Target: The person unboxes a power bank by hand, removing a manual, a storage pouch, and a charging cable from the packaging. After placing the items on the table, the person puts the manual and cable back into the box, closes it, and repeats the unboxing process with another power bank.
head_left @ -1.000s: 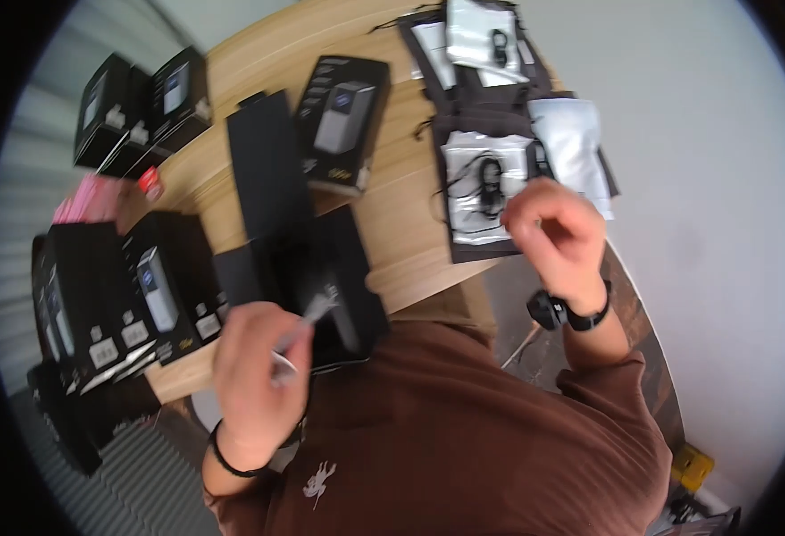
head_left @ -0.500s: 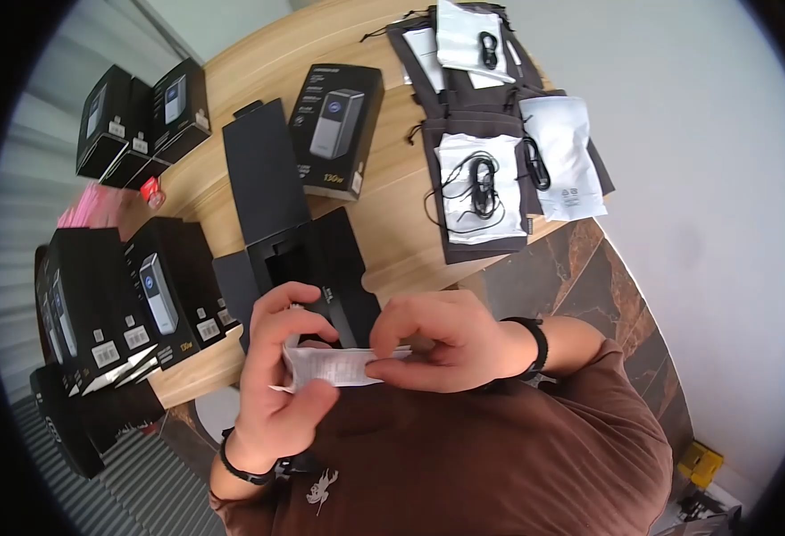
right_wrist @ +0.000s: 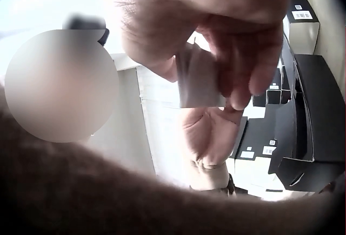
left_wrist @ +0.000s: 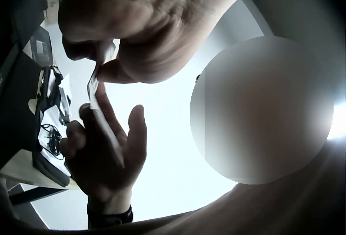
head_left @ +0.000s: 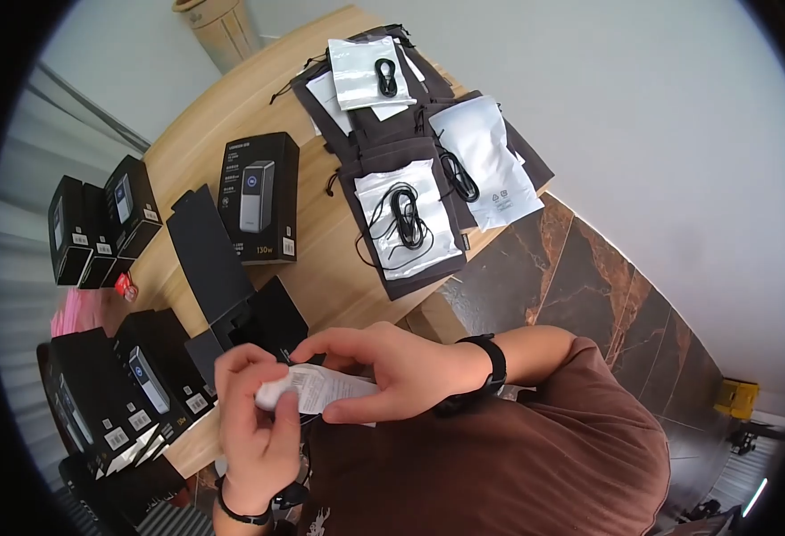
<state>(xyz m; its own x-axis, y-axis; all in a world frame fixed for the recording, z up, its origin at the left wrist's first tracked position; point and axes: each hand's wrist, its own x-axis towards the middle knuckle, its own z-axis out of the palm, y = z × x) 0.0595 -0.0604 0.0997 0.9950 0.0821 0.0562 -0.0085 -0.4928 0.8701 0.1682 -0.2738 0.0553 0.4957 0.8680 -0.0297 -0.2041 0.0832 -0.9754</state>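
Observation:
Both hands hold a thin white sheet [head_left: 325, 390] covered in fine print, low in front of the shirt. Its left end looks rounded and bunched, and there my left hand [head_left: 254, 438] pinches it between thumb and fingers. On the other side my right hand [head_left: 401, 371] grips it, thumb along the lower edge and fingers above. The sheet shows edge-on between the hands in the left wrist view, and as a pale strip in the right wrist view. Just beyond the hands stands an opened black box [head_left: 272, 317], its long flap [head_left: 205, 259] folded back onto the table.
A black box picturing a power bank [head_left: 258, 201] lies on the wooden table [head_left: 325, 295]. More black boxes [head_left: 98, 393] stand along the left side. At the right are dark drawstring pouches [head_left: 428, 275], white packets [head_left: 491, 170] and coiled black cables [head_left: 406, 221].
My right hand has come from over the pouches to the white sheet in my left hand. The sheet's left end now looks more bunched. The head view has shifted.

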